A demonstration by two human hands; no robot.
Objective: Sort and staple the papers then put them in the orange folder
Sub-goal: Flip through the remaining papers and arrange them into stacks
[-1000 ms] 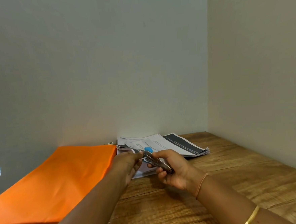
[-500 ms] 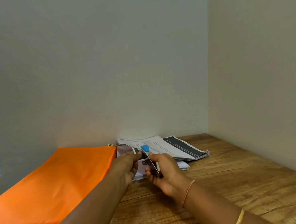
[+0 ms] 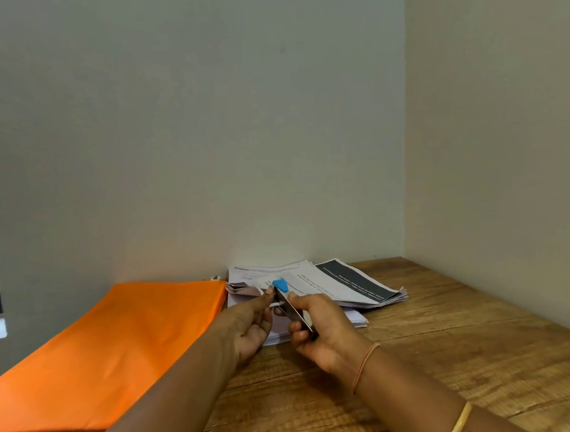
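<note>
Since a second ago the stapler (image 3: 291,308) has swung from lying nearly flat to pointing its blue tip up and away. I see the right hand (image 3: 322,331) with fingers curled round the slim silver body. The left hand (image 3: 250,322) brings half-curled fingertips against the stapler just under the blue tip; I cannot tell whether they pinch it. It is held above the loose printed papers (image 3: 349,285), which lie beside the flat orange folder (image 3: 117,345) on the wooden table (image 3: 472,354).

Single head view, forward-down, close over table (image 3: 455,355).
</note>
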